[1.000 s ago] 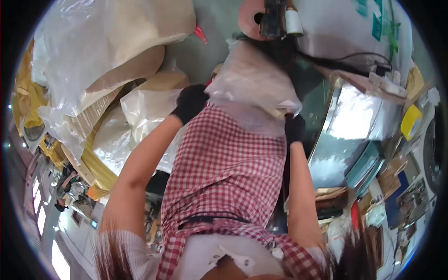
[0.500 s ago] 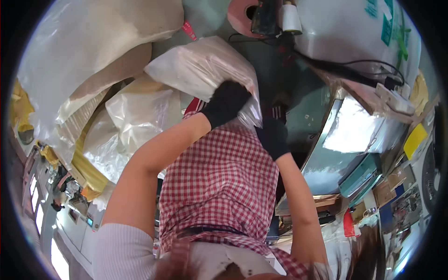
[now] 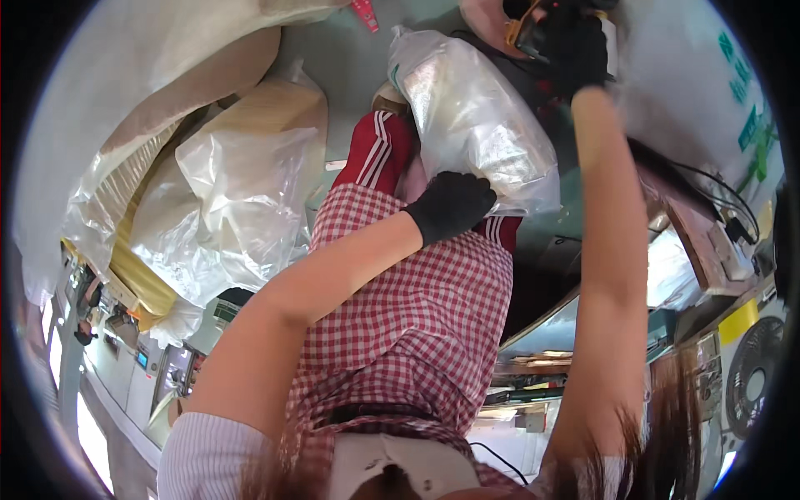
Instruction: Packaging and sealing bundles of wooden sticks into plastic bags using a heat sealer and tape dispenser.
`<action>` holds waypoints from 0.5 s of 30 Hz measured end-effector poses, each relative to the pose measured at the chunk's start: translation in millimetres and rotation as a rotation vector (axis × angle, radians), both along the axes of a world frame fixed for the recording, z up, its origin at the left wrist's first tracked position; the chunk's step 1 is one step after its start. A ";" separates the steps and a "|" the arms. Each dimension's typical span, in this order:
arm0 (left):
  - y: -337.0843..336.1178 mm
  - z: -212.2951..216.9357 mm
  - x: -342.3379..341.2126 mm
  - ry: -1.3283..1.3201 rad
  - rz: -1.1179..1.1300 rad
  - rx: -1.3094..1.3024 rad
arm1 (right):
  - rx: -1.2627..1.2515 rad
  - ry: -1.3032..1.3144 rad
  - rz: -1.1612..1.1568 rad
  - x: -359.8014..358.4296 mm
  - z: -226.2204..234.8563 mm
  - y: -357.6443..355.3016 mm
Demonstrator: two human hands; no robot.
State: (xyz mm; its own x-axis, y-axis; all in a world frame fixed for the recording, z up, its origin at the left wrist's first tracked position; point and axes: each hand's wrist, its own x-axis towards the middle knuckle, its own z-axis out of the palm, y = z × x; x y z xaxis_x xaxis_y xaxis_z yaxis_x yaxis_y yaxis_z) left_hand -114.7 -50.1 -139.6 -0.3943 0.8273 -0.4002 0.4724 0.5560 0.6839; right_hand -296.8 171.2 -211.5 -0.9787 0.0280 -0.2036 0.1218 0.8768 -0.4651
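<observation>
My left hand (image 3: 454, 207), in a black glove, is closed on the gathered lower edge of a clear plastic bag (image 3: 475, 117). The bag is filled with pale contents that I cannot make out and stands slanted before my knees. At the upper right my right hand (image 3: 575, 54), also gloved in black, is closed around a dark handheld machine (image 3: 532, 33) with an orange part. The glove hides most of the machine. A white thread cone (image 3: 612, 48) shows partly behind that hand.
Large plastic-wrapped sacks (image 3: 242, 192) crowd the left side. Another big white sack (image 3: 692, 92) stands at the upper right, with a black cable (image 3: 708, 173) below it. A wooden-edged table (image 3: 683, 237) and a fan (image 3: 754, 379) are on the right.
My right hand has left the bag and moved up and right to the dark machine. The bag now stands more upright and farther right, with my left hand still on its edge.
</observation>
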 end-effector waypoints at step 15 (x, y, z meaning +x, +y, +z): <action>38.0 -2.3 -175.9 0.744 0.016 0.401 | 0.166 -0.372 -0.066 205.1 53.5 31.3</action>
